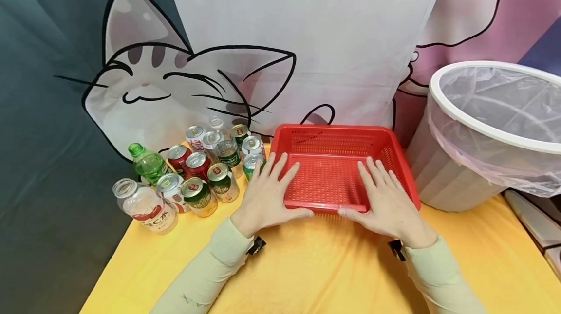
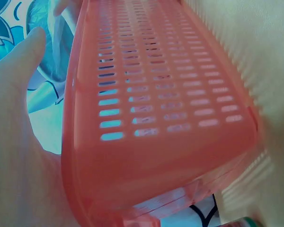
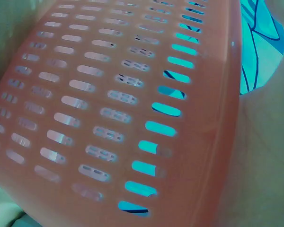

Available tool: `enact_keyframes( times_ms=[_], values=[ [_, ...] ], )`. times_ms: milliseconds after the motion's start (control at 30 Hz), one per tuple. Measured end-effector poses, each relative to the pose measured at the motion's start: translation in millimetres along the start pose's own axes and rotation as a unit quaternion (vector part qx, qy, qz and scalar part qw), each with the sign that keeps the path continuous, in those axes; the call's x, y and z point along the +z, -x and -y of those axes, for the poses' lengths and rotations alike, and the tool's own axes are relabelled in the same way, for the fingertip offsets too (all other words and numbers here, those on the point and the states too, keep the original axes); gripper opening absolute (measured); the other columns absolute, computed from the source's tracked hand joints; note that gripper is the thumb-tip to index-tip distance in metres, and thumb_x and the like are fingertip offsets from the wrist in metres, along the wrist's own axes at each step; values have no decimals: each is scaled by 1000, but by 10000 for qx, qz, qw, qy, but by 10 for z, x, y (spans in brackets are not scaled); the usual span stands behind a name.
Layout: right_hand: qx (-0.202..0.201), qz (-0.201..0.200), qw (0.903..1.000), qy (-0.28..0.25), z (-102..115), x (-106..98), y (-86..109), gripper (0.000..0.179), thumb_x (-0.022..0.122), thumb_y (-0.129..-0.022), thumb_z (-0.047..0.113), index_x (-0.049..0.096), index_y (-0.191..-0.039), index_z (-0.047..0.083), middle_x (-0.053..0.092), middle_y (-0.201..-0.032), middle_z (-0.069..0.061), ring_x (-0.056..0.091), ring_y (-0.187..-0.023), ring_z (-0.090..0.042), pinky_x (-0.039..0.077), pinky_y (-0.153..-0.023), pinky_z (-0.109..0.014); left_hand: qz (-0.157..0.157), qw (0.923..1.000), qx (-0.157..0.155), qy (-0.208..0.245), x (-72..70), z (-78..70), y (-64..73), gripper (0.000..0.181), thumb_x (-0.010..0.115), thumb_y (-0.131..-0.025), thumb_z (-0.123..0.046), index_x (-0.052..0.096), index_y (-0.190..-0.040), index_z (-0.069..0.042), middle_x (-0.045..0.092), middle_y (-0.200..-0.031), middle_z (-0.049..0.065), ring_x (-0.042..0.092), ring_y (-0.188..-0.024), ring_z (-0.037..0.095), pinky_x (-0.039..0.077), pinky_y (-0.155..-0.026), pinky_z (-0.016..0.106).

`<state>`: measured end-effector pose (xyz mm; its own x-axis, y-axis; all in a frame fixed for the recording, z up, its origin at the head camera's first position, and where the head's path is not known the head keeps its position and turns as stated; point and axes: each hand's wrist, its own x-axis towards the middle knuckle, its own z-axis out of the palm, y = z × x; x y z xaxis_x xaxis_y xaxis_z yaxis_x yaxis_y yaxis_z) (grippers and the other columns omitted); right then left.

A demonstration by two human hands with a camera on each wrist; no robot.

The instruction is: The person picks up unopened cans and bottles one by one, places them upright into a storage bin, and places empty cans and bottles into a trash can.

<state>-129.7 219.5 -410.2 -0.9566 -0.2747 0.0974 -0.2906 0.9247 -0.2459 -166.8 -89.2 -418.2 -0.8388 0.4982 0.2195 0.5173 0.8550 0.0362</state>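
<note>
A red plastic basket (image 1: 326, 175) with slotted walls stands on the table, with nothing lying in it. My left hand (image 1: 266, 203) rests at its near left corner, fingers spread and straight over the rim, thumb along the front edge. At the near right corner, my right hand (image 1: 389, 203) lies in a mirrored pose, its fingers straight over the inside. In the left wrist view the basket's slotted side (image 2: 156, 163) fills the middle, with the left hand (image 2: 19, 137) beside its rim. The right wrist view shows the slotted wall (image 3: 132, 109) close up.
Left of the basket stand several drink cans (image 1: 199, 196), a green bottle (image 1: 151, 164), a clear labelled bottle (image 1: 229, 153) and a wide-mouthed clear bottle (image 1: 146, 209). A large lined bin (image 1: 456, 158) stands to the right. Yellow cloth (image 1: 307, 270) covers the table; a printed curtain (image 1: 342, 46) hangs behind.
</note>
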Motion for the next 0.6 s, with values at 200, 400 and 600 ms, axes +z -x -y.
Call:
enact_keyframes(
  times_ms=[200,400,600],
  values=[
    [31,-455,9987,-211,-58,-85,-33,101,57,-93,71,27,-163,3,27,-168,-25,26,-154,-49,24,-122,-66,-50,9997,-193,116,-84,107,-9,115,40,-75,-100,27,-165,-30,21,-173,9,15,-160,41,19,-126,64],
    [-125,-1551,9866,-483,-256,-123,-26,70,66,-98,43,51,-146,-5,52,-147,-29,49,-132,-49,39,-110,-65,-482,9971,-419,418,-159,308,-11,93,51,-88,-81,37,-161,-26,36,-167,12,32,-154,40,29,-123,62],
    [62,-2368,9683,-799,-489,-61,43,56,76,-90,28,61,-130,-7,58,-128,-27,53,-115,-47,42,-97,-61,-850,9919,-624,711,-176,507,-3,74,60,-93,-56,44,-157,-21,44,-160,14,45,-144,38,42,-113,61]
  ],
)
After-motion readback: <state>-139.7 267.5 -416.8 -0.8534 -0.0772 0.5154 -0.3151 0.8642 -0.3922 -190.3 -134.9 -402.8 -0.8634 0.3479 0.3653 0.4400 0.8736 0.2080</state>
